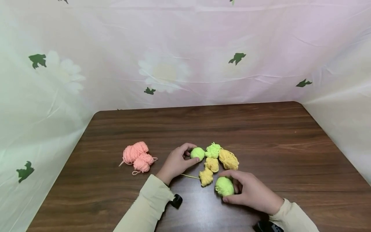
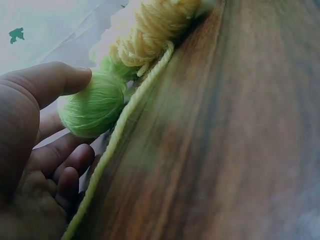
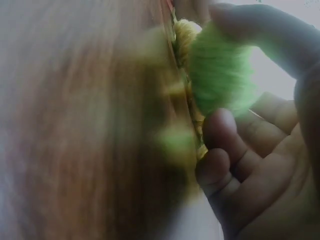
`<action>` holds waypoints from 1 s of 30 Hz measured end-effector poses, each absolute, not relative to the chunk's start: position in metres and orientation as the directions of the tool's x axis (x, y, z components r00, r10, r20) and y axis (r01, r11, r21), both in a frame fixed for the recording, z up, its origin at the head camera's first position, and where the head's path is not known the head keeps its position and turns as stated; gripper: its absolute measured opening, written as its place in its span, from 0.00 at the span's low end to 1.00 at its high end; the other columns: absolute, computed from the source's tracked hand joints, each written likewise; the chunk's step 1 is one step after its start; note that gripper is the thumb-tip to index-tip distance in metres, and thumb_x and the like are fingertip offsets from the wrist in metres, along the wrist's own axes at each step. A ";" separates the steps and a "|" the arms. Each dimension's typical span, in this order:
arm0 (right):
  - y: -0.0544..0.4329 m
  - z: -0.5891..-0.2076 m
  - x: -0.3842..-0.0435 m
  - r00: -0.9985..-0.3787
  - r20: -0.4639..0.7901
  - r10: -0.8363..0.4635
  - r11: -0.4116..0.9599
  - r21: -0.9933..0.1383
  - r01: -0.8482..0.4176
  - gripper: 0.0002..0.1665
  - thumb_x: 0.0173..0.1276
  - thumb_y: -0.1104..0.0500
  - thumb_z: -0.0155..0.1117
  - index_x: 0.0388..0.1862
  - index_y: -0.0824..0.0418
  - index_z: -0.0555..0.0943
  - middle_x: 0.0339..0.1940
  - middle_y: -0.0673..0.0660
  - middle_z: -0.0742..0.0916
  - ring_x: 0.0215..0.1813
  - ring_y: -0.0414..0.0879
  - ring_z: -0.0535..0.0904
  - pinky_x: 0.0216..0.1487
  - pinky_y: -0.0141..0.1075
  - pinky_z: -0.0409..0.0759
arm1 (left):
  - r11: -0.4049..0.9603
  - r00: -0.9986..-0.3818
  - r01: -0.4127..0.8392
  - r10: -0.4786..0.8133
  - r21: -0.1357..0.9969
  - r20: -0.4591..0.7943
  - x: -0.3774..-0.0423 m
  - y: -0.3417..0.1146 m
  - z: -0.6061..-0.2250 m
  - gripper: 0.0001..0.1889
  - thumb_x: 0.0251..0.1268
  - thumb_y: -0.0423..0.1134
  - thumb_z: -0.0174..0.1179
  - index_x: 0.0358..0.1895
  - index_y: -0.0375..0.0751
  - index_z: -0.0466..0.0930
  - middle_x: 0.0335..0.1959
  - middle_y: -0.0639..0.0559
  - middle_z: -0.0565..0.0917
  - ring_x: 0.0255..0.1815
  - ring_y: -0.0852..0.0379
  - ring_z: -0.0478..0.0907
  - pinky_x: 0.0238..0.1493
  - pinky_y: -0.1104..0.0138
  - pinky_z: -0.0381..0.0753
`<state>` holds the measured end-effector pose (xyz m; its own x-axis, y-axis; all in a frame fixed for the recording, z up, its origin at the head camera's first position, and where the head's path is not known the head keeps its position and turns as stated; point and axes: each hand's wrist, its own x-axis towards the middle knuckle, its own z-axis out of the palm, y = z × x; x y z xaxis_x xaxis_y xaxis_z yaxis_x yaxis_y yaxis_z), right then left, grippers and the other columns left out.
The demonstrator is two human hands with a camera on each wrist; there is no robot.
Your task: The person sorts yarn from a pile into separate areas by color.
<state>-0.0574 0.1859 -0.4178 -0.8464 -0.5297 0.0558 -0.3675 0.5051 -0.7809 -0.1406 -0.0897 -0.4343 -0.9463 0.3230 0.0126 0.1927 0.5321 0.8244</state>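
Note:
My left hand (image 1: 176,161) pinches a small light-green yarn ball (image 1: 197,154) between thumb and fingers. That ball sits against the left side of another green yarn ball (image 1: 213,150). Nearer me, my right hand (image 1: 250,190) grips a third green yarn ball (image 1: 224,186), which in the right wrist view shows as a blurred green ball (image 3: 220,72) under the thumb. Between the hands lie two small yellow yarn balls (image 1: 212,164), and a larger yellow yarn ball (image 1: 229,159) is to their right. A yellow strand (image 2: 112,147) runs beside the left hand.
A cluster of pink yarn balls (image 1: 132,154) with loose ends lies left of my left hand. Everything rests on a dark brown wooden table (image 1: 275,138). A pale flowered cloth (image 1: 200,58) hangs behind and at both sides.

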 end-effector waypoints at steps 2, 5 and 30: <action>0.185 -0.418 -0.057 -0.847 0.092 -0.524 0.484 -0.785 -0.385 0.32 0.57 0.49 0.80 0.60 0.51 0.79 0.25 0.42 0.76 0.26 0.37 0.73 0.27 0.31 0.74 | 0.533 -0.946 0.194 0.323 0.824 0.013 -0.141 -0.090 -0.435 0.21 0.63 0.49 0.70 0.59 0.53 0.80 0.45 0.56 0.83 0.45 0.58 0.77 0.46 0.61 0.77; 0.184 -0.418 -0.058 -0.850 0.131 -0.510 0.466 -0.788 -0.401 0.32 0.57 0.49 0.80 0.59 0.51 0.79 0.26 0.42 0.77 0.26 0.38 0.74 0.27 0.31 0.75 | 0.533 -0.947 0.190 0.321 0.824 0.011 -0.141 -0.090 -0.436 0.21 0.63 0.49 0.70 0.59 0.53 0.80 0.46 0.56 0.83 0.46 0.58 0.77 0.47 0.61 0.77; 0.185 -0.420 -0.057 -0.880 0.335 -0.338 0.437 -0.772 -0.462 0.35 0.49 0.61 0.85 0.57 0.53 0.79 0.33 0.44 0.82 0.28 0.41 0.77 0.26 0.33 0.78 | 0.536 -0.945 0.210 0.327 0.818 0.029 -0.141 -0.090 -0.437 0.21 0.63 0.48 0.70 0.58 0.53 0.80 0.45 0.57 0.83 0.45 0.58 0.78 0.47 0.62 0.77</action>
